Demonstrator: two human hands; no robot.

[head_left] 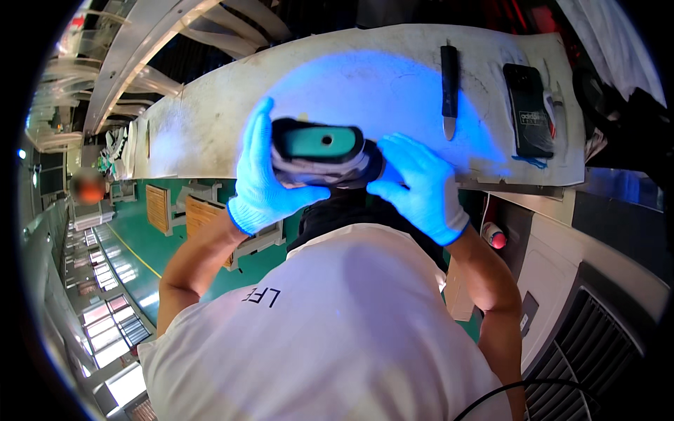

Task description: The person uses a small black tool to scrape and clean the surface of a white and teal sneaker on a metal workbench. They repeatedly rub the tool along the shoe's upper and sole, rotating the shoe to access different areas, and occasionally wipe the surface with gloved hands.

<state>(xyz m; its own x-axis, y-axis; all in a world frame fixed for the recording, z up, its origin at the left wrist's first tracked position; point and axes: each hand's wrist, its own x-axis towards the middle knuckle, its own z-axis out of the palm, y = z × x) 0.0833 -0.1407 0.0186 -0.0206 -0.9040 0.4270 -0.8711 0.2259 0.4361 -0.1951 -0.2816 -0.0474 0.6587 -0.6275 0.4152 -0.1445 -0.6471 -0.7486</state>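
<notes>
A dark shoe with greyish sides [319, 174] is held up over the near edge of the worktable. In its opening shows a teal block, seemingly a shoe last [305, 142], with a round hole in its top. My left hand [261, 186], in a light glove that looks blue under the light, grips the left end, thumb along the near side. My right hand [421, 184], gloved alike, closes on the right end between thumb and fingers. The shoe's underside is hidden.
Blue light falls on the pale worktable [217, 105]. A black-handled knife [449, 91] lies at the far right, tip toward me. Beside it lie a black phone [528, 116] and slim tools [556, 105]. Wooden pallets [159, 209] stand on the green floor at left.
</notes>
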